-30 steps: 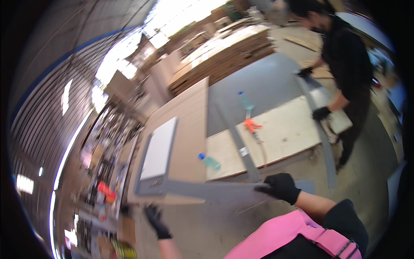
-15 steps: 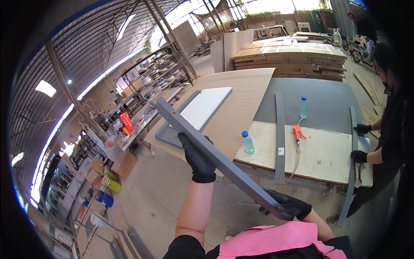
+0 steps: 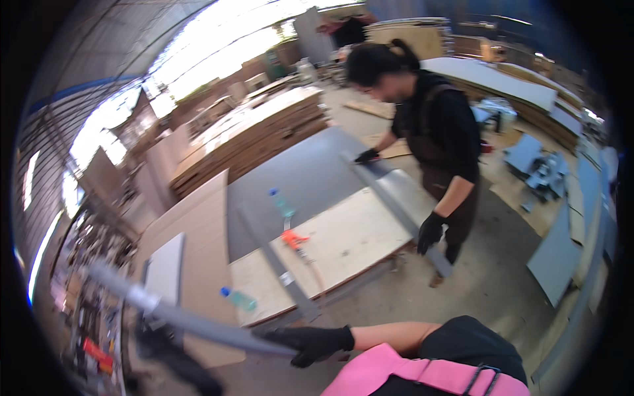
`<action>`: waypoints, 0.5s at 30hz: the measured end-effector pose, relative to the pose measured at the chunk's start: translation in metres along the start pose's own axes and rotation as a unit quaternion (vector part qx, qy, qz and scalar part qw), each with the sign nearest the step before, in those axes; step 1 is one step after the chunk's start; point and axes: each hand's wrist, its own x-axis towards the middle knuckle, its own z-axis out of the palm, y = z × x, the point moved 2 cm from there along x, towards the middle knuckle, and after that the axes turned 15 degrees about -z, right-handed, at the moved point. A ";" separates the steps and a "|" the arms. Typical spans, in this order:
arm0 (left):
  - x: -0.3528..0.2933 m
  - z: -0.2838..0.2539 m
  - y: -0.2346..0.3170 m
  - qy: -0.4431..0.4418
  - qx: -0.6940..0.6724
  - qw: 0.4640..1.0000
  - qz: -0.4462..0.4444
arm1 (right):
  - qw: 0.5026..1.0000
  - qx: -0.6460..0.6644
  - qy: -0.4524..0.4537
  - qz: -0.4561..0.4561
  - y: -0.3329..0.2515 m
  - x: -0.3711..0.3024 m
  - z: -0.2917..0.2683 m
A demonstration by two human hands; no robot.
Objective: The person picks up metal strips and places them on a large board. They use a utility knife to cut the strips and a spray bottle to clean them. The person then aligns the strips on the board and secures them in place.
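Observation:
A long grey board with a pale label hangs tilted across the lower left, blurred by motion. My right hand, black-gloved, is closed on its near end. Lower left, my left hand, also gloved, is smeared and holds the board from below, its fingers hardly visible. Beyond it a white panel lies on a brown sheet. On the worktable are a flat grey strip, an orange air blow gun and two blue-capped bottles, one farther back, one nearer.
Across the table a co-worker in dark clothes and black gloves handles another grey strip. Stacked boards stand behind the table. Grey offcuts and panels lie on the floor at right.
My view has swung to the right, bringing the co-worker nearer the middle. The board in my hands now lies farther left in the picture and is more level.

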 end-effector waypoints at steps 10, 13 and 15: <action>0.030 -0.005 0.101 0.115 0.339 0.835 0.417 | 0.997 0.073 -0.027 -0.013 -0.015 0.012 0.021; 0.038 -0.019 0.113 0.166 0.399 0.748 0.504 | 0.983 0.151 0.030 -0.102 -0.013 0.023 0.027; 0.045 -0.033 0.121 0.176 0.413 0.703 0.551 | 0.974 0.215 0.018 -0.075 -0.014 0.021 0.026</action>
